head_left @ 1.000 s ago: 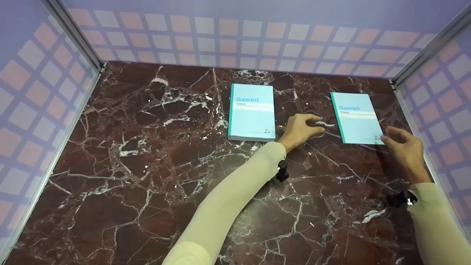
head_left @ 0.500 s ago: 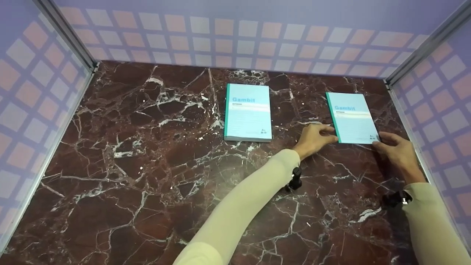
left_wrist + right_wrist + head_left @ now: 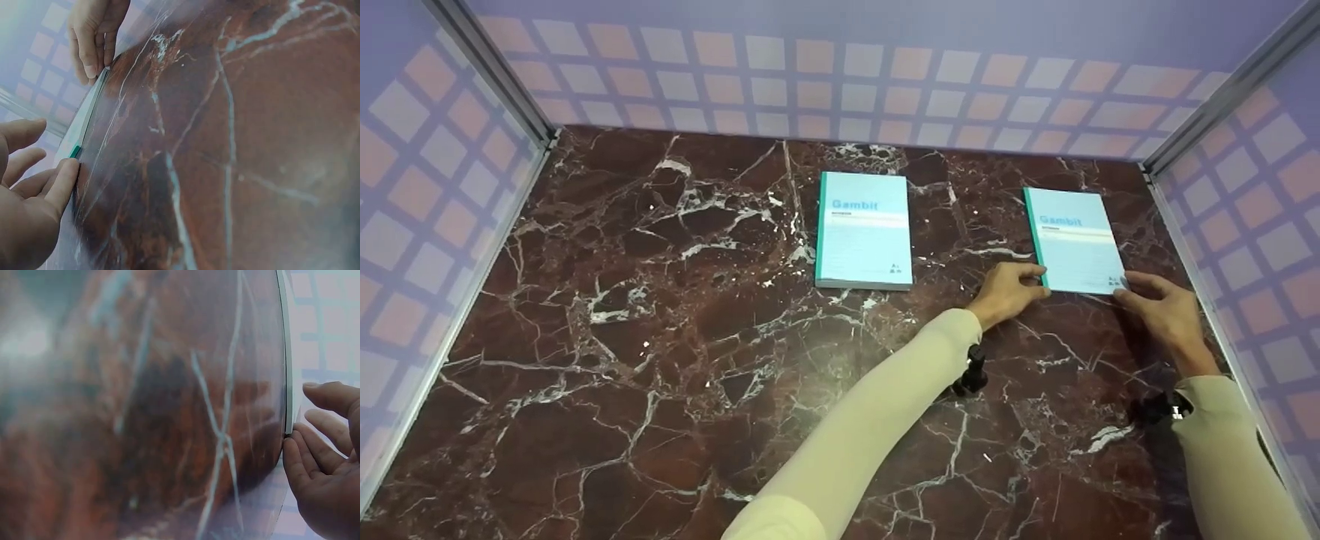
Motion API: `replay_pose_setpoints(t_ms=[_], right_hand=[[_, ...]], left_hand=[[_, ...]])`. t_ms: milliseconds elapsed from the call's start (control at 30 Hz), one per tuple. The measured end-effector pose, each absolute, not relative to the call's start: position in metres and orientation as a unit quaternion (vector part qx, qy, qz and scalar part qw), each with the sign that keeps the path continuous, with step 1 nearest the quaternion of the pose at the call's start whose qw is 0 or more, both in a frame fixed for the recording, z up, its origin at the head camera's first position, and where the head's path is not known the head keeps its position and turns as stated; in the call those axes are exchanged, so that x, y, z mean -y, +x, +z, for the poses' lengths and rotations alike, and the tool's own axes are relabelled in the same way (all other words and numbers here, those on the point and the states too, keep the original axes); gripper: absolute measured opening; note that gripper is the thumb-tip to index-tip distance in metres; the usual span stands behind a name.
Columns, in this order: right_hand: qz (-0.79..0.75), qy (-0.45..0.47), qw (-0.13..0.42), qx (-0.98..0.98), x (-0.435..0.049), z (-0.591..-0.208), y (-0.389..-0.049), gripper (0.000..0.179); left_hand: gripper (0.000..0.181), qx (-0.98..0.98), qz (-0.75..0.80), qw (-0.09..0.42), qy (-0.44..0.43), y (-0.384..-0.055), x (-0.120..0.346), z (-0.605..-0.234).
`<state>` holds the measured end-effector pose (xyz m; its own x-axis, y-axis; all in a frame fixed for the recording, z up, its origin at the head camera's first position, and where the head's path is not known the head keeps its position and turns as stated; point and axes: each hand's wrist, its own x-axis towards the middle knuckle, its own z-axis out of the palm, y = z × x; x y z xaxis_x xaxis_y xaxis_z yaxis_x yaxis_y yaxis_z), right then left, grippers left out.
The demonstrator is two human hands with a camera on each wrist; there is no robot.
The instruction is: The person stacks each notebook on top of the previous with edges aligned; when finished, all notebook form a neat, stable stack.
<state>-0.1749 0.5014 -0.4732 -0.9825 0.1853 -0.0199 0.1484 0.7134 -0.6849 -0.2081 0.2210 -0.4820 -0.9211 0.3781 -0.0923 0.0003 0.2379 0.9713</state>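
A thin pale-blue notebook point(image 3: 1076, 240) with a green spine lies flat on the right of the marbled table in the head view. My left hand point(image 3: 1009, 292) touches the lower end of its spine with the fingertips. At the opposite lower corner, my right hand point(image 3: 1166, 307) meets the edge with its fingertips. From the left wrist, the notebook point(image 3: 87, 112) appears edge-on, with one finger against the green corner and the other fingers spread. The right wrist view has fingers at the notebook's edge point(image 3: 289, 382) and one digit raised apart from it.
A thicker notebook or stack point(image 3: 864, 232) with the same "Gambit" cover lies left of my left hand. Panels with pink and white squares enclose the table point(image 3: 607, 390); the right-hand panel point(image 3: 1245, 210) stands close to my right arm.
My left hand has moved right and down from between the notebooks to the right notebook's spine. My right hand has come in slightly leftward to its corner. The view has shifted a little.
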Motion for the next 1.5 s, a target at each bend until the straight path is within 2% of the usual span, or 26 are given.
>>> replay_pose_setpoints(t_ms=[367, 500, 633, 733, 867, 1200, 1500], right_hand=[[0.380, -0.104, 0.008, 0.919, -0.494, -0.472, -0.172, 0.062], [0.407, -0.109, 0.019, 0.907, -0.495, -0.469, -0.171, 0.058], [0.453, -0.118, 0.028, 0.883, -0.495, -0.468, -0.169, 0.046], [0.492, -0.127, 0.025, 0.861, -0.493, -0.468, -0.168, 0.035], [0.514, -0.133, 0.016, 0.847, -0.491, -0.471, -0.166, 0.029], [0.470, -0.114, -0.005, 0.875, -0.486, -0.472, -0.161, 0.045], [0.563, -0.098, -0.031, 0.820, -0.467, -0.448, -0.151, 0.037]], left_hand=[[0.043, -0.741, 0.636, 0.182, 0.114, -0.207, -0.220, -0.483], [0.040, -0.721, 0.667, 0.161, 0.091, -0.204, -0.222, -0.482], [0.035, -0.707, 0.693, 0.126, 0.063, -0.200, -0.224, -0.481], [0.031, -0.705, 0.700, 0.105, 0.041, -0.199, -0.224, -0.480], [0.025, -0.698, 0.710, 0.093, 0.016, -0.199, -0.222, -0.478], [0.021, -0.653, 0.748, 0.117, -0.018, -0.199, -0.216, -0.476], [0.025, -0.547, 0.824, 0.142, -0.044, -0.203, -0.211, -0.472]])
